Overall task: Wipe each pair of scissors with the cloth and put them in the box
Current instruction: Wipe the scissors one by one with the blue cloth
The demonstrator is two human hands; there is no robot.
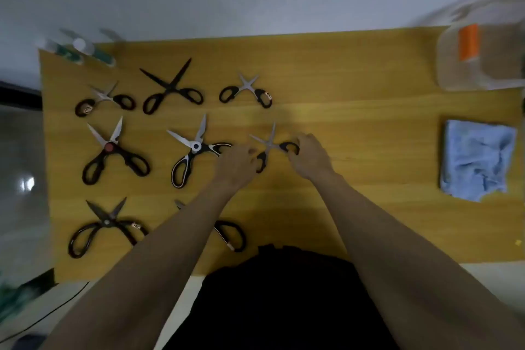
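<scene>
We see both hands on one pair of small black-handled scissors with thin steel blades [270, 148], lying open on the yellow wood-grain table [355, 111] near its middle. Our left hand [237, 166] curls its fingers round the nearer handle loop, and our right hand [309, 158] pinches the farther, right-hand loop; the blades point away from us in a narrow V.

To the left lie the other pairs, all spread open. In the far row we count a small silver-bladed pair [103, 98], a long all-black pair [172, 88] and a short stubby pair [245, 91]. In the middle row sit kitchen shears with a red pivot [112, 150] and shears with black-and-white handles [193, 150], the latter just beside our left hand. In the near row lies a black pair with wide loops [106, 224], and another pair [230, 234] partly hidden under our left forearm.

Well apart on the right lies the crumpled light blue cloth [477, 159], and beyond it, at the far right corner, the clear plastic box with an orange clasp [480, 57], blurred.
</scene>
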